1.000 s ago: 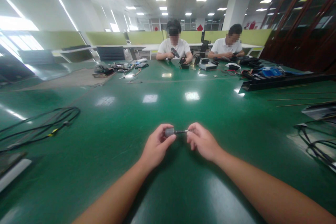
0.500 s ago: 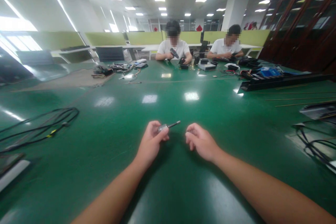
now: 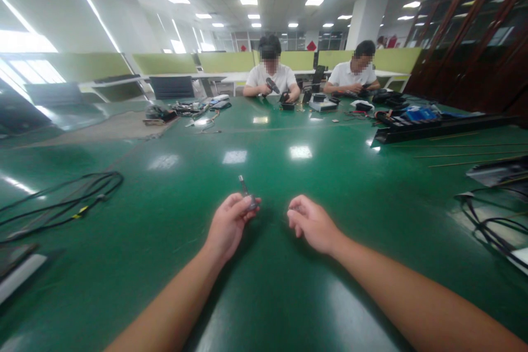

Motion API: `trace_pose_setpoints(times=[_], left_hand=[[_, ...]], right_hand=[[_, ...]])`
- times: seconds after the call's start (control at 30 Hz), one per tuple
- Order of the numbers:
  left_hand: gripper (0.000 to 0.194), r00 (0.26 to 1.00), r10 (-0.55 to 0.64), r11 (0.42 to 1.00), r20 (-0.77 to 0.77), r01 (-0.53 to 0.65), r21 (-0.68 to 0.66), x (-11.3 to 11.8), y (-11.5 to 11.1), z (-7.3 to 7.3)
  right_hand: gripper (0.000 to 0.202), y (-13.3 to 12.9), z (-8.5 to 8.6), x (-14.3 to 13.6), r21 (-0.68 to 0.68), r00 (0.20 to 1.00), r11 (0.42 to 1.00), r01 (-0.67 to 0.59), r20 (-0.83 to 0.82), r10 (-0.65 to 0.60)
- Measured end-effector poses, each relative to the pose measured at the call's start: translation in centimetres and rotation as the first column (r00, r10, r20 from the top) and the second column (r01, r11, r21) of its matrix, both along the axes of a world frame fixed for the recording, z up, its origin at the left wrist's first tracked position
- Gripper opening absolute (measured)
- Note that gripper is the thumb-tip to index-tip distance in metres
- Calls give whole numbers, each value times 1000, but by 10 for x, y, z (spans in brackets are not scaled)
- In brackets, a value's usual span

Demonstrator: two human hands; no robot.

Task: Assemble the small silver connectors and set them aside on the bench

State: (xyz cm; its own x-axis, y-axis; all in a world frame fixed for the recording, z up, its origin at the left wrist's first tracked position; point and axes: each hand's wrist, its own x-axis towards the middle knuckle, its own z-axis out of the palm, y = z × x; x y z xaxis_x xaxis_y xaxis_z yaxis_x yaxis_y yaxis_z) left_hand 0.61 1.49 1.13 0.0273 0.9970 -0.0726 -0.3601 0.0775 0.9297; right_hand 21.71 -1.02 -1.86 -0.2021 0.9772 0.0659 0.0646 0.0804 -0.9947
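Note:
My left hand point(image 3: 231, 223) is closed around a small grey rounded part point(image 3: 251, 203), gripped by thumb and fingers. A thin dark stem point(image 3: 244, 185) with a pale tip sticks up from it, leaning a little left; what kind of part it is I cannot tell. To the right, apart from it, my right hand point(image 3: 311, 221) has its fingers curled in towards the thumb. Something tiny and pale may sit at its fingertips, too small to name. Both hands are just above the green tabletop point(image 3: 264, 264).
Black cables point(image 3: 91, 192) lie coiled at left, others point(image 3: 487, 225) at right. Across the table a person point(image 3: 270, 74) holds a drill point(image 3: 273, 85); another person point(image 3: 352, 77) works beside them. A black rail point(image 3: 441, 129) and thin rods point(image 3: 466, 155) lie at the right.
My left hand has turned the grey part, so its stem now points up and slightly left instead of right. My right hand stays curled, shifted very slightly left.

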Motion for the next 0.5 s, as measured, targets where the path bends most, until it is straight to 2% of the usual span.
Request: trace_pose_setpoints(times=[0.1,0.23,0.37,0.43,0.5], left_hand=[[44,1000,-26,999,-15,26,-42,-1,0,1],[44,994,-76,997,-82,73,-34,-2,-2,-1],[46,964,-33,999,-265,37,12,-7,-8,9],[44,908,-30,996,-419,61,63,-15,-14,22],[42,786,-50,987,-616,134,90,-32,-25,36]], right_hand=[[8,-1,1,0,8,1000,1000,-1,19,1],[8,0,1,1,17,1000,1000,-9,25,9],[8,1,0,1,18,1000,1000,-19,20,18],[8,1,0,1,19,999,1000,-22,24,22],[8,2,0,1,25,999,999,-23,26,23]])
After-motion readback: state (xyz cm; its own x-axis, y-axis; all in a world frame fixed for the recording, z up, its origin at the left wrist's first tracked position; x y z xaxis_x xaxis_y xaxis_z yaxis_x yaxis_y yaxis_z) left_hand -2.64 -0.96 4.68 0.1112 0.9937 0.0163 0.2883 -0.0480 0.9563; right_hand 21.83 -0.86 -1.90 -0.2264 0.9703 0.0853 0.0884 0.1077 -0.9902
